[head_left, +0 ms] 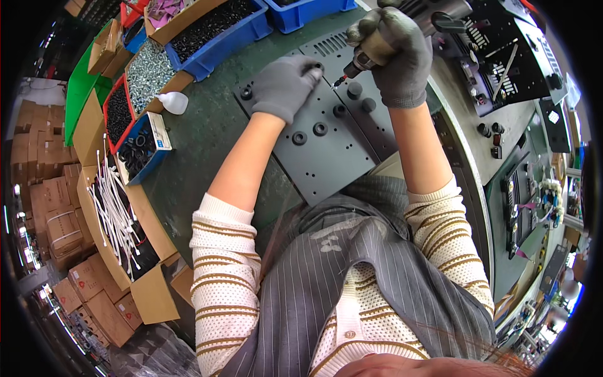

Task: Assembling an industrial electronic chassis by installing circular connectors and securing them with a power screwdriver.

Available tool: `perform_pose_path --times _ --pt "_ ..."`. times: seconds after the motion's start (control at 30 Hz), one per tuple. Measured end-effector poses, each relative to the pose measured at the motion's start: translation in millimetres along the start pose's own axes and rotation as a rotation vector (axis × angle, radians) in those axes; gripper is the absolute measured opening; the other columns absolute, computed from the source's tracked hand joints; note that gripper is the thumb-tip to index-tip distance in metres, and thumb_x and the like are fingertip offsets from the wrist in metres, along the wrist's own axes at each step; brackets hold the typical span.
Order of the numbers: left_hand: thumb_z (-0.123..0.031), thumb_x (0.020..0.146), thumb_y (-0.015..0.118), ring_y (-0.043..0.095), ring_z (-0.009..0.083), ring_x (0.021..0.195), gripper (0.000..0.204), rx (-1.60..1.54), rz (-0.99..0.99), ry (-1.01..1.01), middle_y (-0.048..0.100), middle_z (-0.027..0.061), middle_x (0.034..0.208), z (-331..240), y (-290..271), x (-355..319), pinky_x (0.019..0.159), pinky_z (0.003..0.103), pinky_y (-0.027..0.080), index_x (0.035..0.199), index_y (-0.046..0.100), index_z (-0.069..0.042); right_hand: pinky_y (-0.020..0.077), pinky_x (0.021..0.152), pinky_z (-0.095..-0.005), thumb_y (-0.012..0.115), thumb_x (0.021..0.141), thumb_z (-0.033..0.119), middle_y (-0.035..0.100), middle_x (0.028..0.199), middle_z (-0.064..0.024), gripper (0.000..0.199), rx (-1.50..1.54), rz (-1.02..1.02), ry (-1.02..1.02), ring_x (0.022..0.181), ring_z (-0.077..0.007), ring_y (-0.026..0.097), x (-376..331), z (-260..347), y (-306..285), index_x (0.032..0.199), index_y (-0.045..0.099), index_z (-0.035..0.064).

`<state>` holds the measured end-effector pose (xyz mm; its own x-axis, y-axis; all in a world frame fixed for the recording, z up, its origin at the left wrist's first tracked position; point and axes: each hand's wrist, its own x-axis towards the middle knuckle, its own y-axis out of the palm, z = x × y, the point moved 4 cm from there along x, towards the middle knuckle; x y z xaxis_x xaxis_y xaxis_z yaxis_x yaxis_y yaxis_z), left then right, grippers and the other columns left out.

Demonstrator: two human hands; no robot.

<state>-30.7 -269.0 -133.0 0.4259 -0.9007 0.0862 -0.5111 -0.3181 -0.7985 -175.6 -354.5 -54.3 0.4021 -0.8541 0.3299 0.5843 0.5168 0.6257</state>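
On the green bench, the left hand (pixel 284 85) pinches a screw at a hole in the dark panel (pixel 326 147); the right hand (pixel 392 53), fist closed, grips the driver (pixel 367 56). Best keep the bit upright and the screw steady.

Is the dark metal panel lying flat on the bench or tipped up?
Flat. The dark metal panel lies face-up on the green bench, black grommets resting on it, left hand pressing down.
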Motion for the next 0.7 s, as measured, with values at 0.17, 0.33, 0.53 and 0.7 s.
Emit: perform_pose_path --times 0.17,0.33,0.53,0.7 --pt "-0.031 0.081 0.067 0.067 0.0214 0.085 0.033 -0.005 -0.141 -0.137 0.069 0.0109 0.096 30.5 -29.4 11.1 0.075 0.033 0.051 0.108 0.067 -0.012 0.0501 0.059 -0.0346 0.058 0.082 0.013 0.054 0.071 -0.0086 0.025 -0.098 -0.002 0.022 0.060 -0.0202 0.056 32.1 -22.6 2.9 0.103 0.049 0.0025" --pt "-0.034 0.084 0.063 0.064 0.0300 0.091 0.032 0.051 -0.074 -0.024 0.067 0.0122 0.102 27.2 -10.5 11.7 0.079 0.039 0.050 0.110 0.066 -0.015 0.0482 0.053 -0.0301 0.063 0.081 0.012 0.054 0.065 -0.0057 0.022 -0.181 0.023 0.060 0.054 -0.0170 0.055 52.1 -55.2 24.4 0.097 0.051 0.0032" --pt "-0.035 0.086 0.059 0.063 0.0311 0.092 0.030 0.091 -0.035 -0.102 0.065 0.0098 0.102 28.4 -0.7 12.6 0.077 0.043 0.050 0.112 0.064 -0.023 0.0414 0.046 -0.0232 0.067 0.078 0.012 0.057 0.064 -0.0041 0.021 -0.287 0.148 0.198 0.051 -0.0112 0.055 54.5 -90.7 33.6 0.092 0.054 0.0040" --pt "-0.037 0.087 0.058 0.062 0.0324 0.094 0.031 0.121 -0.074 -0.085 0.066 0.0125 0.101 28.0 -1.3 12.5 0.079 0.043 0.049 0.109 0.064 -0.016 0.0389 0.046 -0.0218 0.067 0.077 0.012 0.058 0.065 -0.0031 0.020 -0.347 0.278 0.202 0.050 -0.0090 0.051 52.9 -97.6 37.6 0.090 0.055 0.0044"
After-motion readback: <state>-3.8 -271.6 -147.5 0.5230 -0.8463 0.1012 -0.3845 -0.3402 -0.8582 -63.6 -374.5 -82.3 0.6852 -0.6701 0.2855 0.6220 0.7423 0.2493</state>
